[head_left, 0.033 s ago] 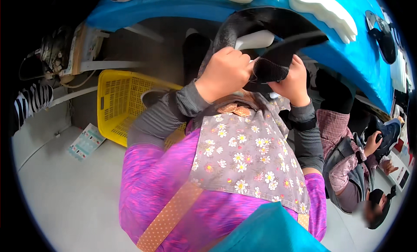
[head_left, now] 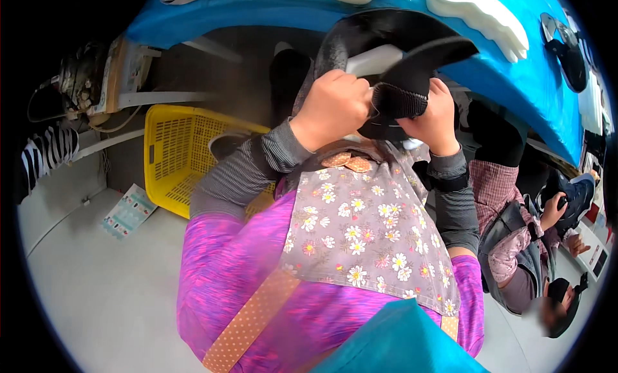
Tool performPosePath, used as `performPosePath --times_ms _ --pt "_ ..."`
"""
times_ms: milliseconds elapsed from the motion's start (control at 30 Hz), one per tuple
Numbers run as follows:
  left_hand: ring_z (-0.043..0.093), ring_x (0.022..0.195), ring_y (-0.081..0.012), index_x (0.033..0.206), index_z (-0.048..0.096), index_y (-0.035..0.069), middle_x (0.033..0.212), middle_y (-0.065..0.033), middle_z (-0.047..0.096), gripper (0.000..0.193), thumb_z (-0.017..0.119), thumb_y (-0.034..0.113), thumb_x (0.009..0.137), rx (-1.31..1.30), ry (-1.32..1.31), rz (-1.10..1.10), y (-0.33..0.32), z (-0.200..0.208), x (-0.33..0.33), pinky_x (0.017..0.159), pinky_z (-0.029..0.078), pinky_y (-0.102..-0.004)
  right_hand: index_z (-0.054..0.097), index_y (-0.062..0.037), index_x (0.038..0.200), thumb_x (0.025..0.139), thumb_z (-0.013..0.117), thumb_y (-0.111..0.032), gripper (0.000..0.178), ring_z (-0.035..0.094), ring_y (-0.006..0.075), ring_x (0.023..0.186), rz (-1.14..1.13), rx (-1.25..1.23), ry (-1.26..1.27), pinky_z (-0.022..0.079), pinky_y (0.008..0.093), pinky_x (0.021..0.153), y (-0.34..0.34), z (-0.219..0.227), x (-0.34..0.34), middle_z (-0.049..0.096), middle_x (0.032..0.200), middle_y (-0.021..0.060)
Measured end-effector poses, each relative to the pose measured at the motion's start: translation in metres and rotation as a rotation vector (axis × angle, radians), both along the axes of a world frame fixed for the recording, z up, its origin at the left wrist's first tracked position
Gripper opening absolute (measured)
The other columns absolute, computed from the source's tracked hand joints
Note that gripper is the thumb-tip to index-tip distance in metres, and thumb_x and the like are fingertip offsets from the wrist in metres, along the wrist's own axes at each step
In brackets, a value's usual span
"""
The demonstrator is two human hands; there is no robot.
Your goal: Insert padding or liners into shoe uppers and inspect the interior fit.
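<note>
In front of my apron I hold a glossy black curved piece (head_left: 418, 25) with a pointed flap and a finely ribbed band; its exact kind is not plain. My left hand (head_left: 333, 106) is closed in a fist on its left part. My right hand (head_left: 434, 121) pinches it at the right, beside the ribbed band. Within the curve shows a white smooth shape (head_left: 373, 59). The fingertips of both hands are partly hidden by the piece.
Beyond my hands runs a blue-covered table (head_left: 257, 22) with white wavy foam-like pieces (head_left: 479, 16) and a black shoe-like part (head_left: 570, 61). A yellow basket (head_left: 183, 131) stands at left. At right, a co-worker (head_left: 508, 244) sits close by, holding something dark.
The black piece has bent and shifted slightly; the tip of its flap has moved a little left. My hands stay almost where they were.
</note>
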State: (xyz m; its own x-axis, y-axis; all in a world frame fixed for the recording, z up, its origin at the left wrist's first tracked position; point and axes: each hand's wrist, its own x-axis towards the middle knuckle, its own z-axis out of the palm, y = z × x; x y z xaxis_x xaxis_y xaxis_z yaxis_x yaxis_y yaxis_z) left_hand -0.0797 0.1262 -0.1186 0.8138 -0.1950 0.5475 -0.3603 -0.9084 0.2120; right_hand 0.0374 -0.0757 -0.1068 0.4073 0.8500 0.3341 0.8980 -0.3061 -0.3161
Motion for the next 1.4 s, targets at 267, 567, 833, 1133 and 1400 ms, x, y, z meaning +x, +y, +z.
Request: performPosePath --times_ms 267,567,833,1133,1400 --pt "0.061 0.093 -0.0212 0.098 0.069 0.008 0.101 -0.0008 0.064 0.028 0.069 0.012 0.071 -0.169 -0.081 0.066 -0.006 0.006 0.015 0.085 0.046 -0.0358 0.067 -0.0015 0.108 0.059 0.079 -0.003 0.050 0.064 0.0378 0.095 -0.038 0.306 0.157 0.055 0.0395 0.082 0.002 -0.027 -0.002 0.061 0.113 0.0221" --pt "0.065 0.086 -0.0281 0.097 0.072 0.010 0.084 -0.0084 0.069 0.028 0.076 0.017 0.070 -0.421 0.141 0.034 0.009 -0.020 0.033 0.109 0.035 -0.0489 0.068 -0.0003 0.097 0.077 0.074 -0.003 0.021 0.065 0.0281 0.075 -0.153 0.361 0.392 0.052 0.0326 0.066 0.012 -0.019 -0.007 0.066 0.087 0.0119" --pt "0.067 0.087 -0.0145 0.105 0.071 0.000 0.096 -0.0066 0.074 0.027 0.075 0.017 0.084 -0.816 0.509 0.050 0.009 -0.021 0.059 0.079 0.052 -0.0277 0.069 0.0028 0.081 0.087 0.073 -0.024 0.028 0.056 0.0103 0.055 -0.323 0.210 1.114 0.043 0.0245 0.053 0.014 -0.038 0.021 0.064 0.066 0.0035" --pt "0.066 0.077 -0.0125 0.099 0.072 -0.001 0.087 -0.0066 0.074 0.030 0.074 0.025 0.084 -0.639 0.851 0.254 0.012 -0.034 0.076 0.071 0.052 -0.0274 0.067 -0.0032 0.078 0.088 0.074 -0.026 0.025 0.057 0.0072 0.059 -0.438 0.259 1.571 0.047 0.0215 0.057 0.019 -0.042 0.029 0.062 0.068 -0.0002" --pt "0.065 0.099 -0.0340 0.102 0.072 0.008 0.107 -0.0154 0.070 0.028 0.073 0.028 0.082 -0.801 0.356 0.037 0.003 -0.020 0.055 0.086 0.051 -0.0389 0.069 0.0004 0.076 0.086 0.075 -0.025 0.028 0.053 0.0049 0.057 -0.326 0.386 1.206 0.041 0.0211 0.052 0.021 -0.020 0.009 0.060 0.063 -0.0003"
